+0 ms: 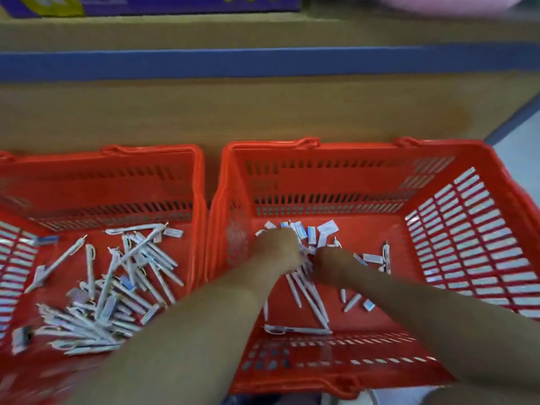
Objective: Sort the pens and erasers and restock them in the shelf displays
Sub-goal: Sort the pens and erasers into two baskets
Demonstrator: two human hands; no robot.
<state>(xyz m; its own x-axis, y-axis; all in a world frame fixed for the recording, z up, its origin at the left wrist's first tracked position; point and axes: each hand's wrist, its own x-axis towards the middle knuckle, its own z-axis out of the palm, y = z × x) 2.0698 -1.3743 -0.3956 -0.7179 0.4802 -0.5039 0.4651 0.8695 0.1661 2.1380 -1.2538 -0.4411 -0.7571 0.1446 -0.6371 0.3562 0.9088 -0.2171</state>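
Observation:
Two orange baskets stand side by side. The left basket (198, 182) holds a heap of several white pens (117, 287). The right basket (365, 159) holds several white pens (306, 299) and small white and blue erasers (309, 233). Both my hands reach into the right basket. My left hand (277, 249) grips a bundle of white pens near the erasers. My right hand (333, 266) is beside it, its fingers curled over the same bundle. The frame is blurred, so the fingers are hard to make out.
A wooden shelf base with a blue strip (263, 61) runs behind the baskets. A purple box (146, 4) sits on the shelf above. Pale floor (517, 141) shows at the right.

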